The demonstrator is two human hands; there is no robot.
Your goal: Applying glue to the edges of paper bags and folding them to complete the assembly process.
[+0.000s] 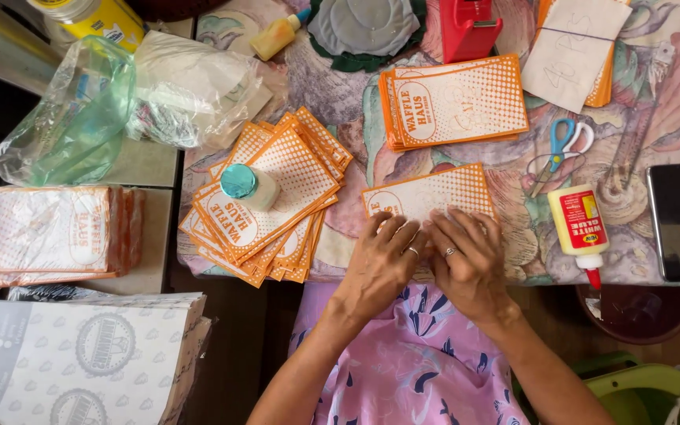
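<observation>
orange-dotted paper bag (426,193) | flat | table edge | under both hands

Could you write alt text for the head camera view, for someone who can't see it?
Seen from above, a person's left hand and right hand press flat on an orange-and-white paper bag on a patterned table. A fanned pile of like bags lies left, a glue bottle and scissors right.

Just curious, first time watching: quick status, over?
Left hand and right hand both flat, pressing orange-and-white paper bag at table edge. Nothing gripped. Glue bottle right, fanned bag pile left, both apart from the hands.
</observation>
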